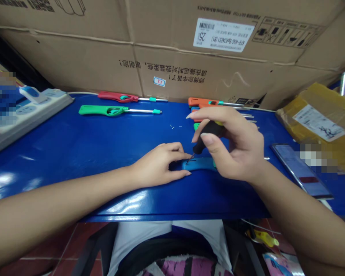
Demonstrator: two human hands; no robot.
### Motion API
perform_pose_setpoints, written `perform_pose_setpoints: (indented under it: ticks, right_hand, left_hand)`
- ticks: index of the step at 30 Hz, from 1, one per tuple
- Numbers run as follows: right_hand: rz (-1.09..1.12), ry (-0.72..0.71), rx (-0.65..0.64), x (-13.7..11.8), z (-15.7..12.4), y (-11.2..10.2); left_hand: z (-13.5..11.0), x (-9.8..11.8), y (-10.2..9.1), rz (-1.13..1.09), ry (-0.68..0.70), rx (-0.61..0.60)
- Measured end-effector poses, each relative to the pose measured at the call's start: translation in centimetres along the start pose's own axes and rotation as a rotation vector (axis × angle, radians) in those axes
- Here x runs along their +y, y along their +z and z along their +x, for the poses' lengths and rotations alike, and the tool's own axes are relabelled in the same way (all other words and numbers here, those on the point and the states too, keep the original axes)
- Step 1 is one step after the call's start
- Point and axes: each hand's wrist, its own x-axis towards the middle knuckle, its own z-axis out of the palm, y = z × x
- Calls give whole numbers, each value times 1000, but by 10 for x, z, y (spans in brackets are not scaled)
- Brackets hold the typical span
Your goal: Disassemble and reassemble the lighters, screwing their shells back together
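A blue long-nosed lighter (199,164) lies flat on the blue table (74,153) in front of me. My left hand (161,165) pinches its left end between thumb and curled fingers and presses it down. My right hand (232,145) is closed round a screwdriver (207,136) with a black and yellow handle. The screwdriver's thin tip touches the lighter's handle close to my left fingertips.
A green lighter (103,110) and a red lighter (117,97) lie at the back left. Several more lighters (207,102) lie behind my right hand. A white power strip (25,111) sits far left, a phone (300,168) right, cardboard boxes (172,46) behind.
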Motion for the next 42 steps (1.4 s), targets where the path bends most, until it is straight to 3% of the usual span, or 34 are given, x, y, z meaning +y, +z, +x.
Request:
perform_pose_setpoints:
  ticks: [4, 10, 16, 18, 23, 30, 36, 42]
  right_hand:
    - [-185, -198, 127, 5, 1, 1]
    - [-11, -80, -8, -1, -3, 1]
    - [-182, -220, 136, 1, 1, 2]
    - [-170, -206, 136, 3, 1, 1]
    - [0, -39, -34, 2, -2, -2]
    - [-167, -191, 52, -1, -1, -1]
    - [4, -35, -74, -5, -4, 0]
    - [-127, -167, 50, -2, -1, 2]
  left_hand:
    - [0, 0, 1, 13, 4, 10]
    - [1, 1, -1, -14, -5, -21]
    - [0, -1, 1, 18, -1, -3]
    - [0, 0, 0, 10, -9, -11]
    - [1, 2, -2, -23, -18, -30]
    - [0, 0, 0, 11, -7, -9]
    - [1, 1, -1, -8, -2, -14]
    - [0, -1, 1, 14, -6, -13]
